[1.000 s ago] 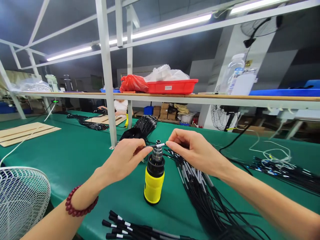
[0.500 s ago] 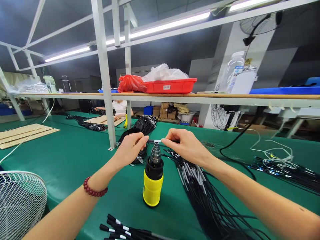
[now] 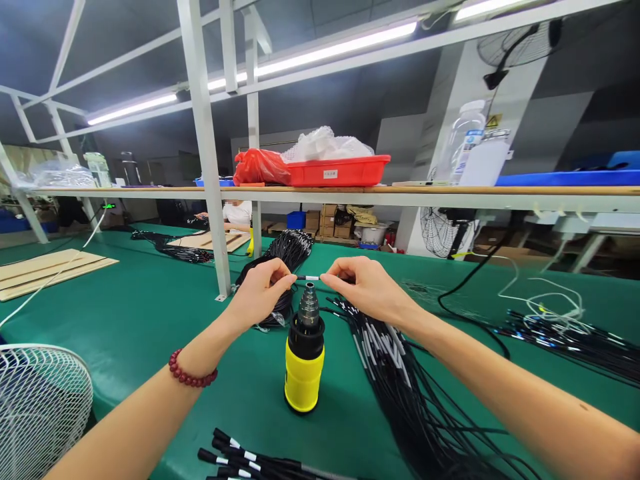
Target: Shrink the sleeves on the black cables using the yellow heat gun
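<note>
Between my two hands a thin black cable (image 3: 301, 277) with a white sleeve is stretched level. My left hand (image 3: 265, 287) pinches its left end, and my right hand (image 3: 363, 288) pinches it on the other side of the sleeve. Just below stands a yellow and black heat gun (image 3: 305, 373), upright, its stepped metal nozzle pointing up at the sleeve with a small gap. To the right lies a bundle of black cables (image 3: 400, 373) with grey and white sleeves, partly under my right forearm. More cable ends with white labels (image 3: 245, 457) lie at the front edge of view.
A white fan guard (image 3: 45, 407) stands at the lower left. Behind my left hand a shelf post (image 3: 205, 147) rises from the green table (image 3: 150, 313), near a coiled black cable bundle (image 3: 287, 253). A red tray (image 3: 340, 172) sits on the shelf. Another person (image 3: 237, 213) sits across.
The cable has risen slightly off the nozzle tip, and more of the white sleeve shows. Both hands keep their pinch. The view has shifted a little.
</note>
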Demonstrator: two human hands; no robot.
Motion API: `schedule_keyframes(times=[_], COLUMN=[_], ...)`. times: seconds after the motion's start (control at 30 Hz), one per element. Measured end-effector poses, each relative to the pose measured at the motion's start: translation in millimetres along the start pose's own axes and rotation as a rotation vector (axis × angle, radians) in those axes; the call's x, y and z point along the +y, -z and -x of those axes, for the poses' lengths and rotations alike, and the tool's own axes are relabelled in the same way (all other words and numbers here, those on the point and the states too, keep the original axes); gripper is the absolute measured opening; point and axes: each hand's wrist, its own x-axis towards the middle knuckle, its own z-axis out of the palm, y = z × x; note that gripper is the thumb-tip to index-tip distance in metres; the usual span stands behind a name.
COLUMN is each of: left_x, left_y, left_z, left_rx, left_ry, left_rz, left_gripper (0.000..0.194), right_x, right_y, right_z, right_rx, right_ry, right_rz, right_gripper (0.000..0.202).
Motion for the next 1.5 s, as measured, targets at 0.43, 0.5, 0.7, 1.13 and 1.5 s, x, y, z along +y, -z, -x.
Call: schedule_keyframes(times=[0.43,0.5,0.7,1.13,1.5], left_x=[-2.2,-1.8,-1.4,-3.2,-3.1], left_y=[1.3,0.5,0.1,-0.2,-0.6], left_z=[1.6,1.3,-0.2,1.9,1.6], left_rx=[-0.039,-0.017,-0.035,-0.050,-0.074], left_ry=[0.038,0.030,0.060,0.041,0.111], left_rz=[-0.054,-0.020,0.001,0.037,0.094], left_gripper=[0.040,0.033,0.040,0.039,0.045], right_x=[4.4,5.7,2.6,4.2,2.5], right_y=[-0.7,0.2,3.8,4.1,5.9], right_z=[0.9,-0.3,2.5,2.4,3.9], right_rx=[-0.041,-0.050,-0.061,-0.069,-0.059], right_ry=[0.078,0.063,0.070,0.083,0.077], right_rz=[-0.064,-0.052,-0.014,-0.069,-0.034], right_gripper=[0.030,0.030,0.036,0.033,0.035])
